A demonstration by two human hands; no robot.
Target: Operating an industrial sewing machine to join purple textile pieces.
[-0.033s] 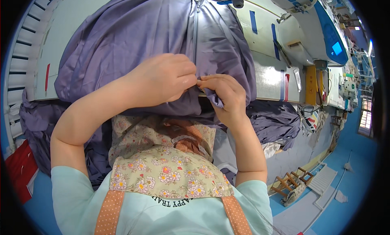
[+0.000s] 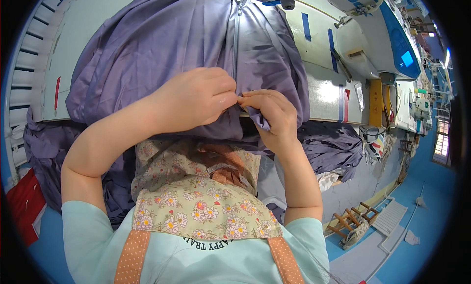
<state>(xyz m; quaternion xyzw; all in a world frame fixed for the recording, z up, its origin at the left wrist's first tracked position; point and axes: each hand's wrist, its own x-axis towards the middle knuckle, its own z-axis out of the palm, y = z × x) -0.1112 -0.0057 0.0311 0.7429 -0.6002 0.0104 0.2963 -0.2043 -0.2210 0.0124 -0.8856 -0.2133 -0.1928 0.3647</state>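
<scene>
Head view: nothing has shifted since the earlier frame. My left hand (image 2: 196, 100) and right hand (image 2: 272, 112) stay knuckle to knuckle, fingers of both closed, pinching the purple fabric (image 2: 162, 43) at the near end of its zipper (image 2: 235, 38), by the tabletop (image 2: 321, 95) edge. The cloth spreads toward the sewing machine (image 2: 373, 34). Judging by that, I'm holding the pinch, not feeding.

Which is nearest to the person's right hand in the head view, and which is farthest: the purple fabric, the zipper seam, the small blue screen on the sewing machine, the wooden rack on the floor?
1. Purple fabric: pinched in the right hand.
2. Zipper seam: just above, toward the needle.
3. Blue screen: upper right, on the sewing machine.
4. Wooden rack: lower right, on the floor.
</scene>
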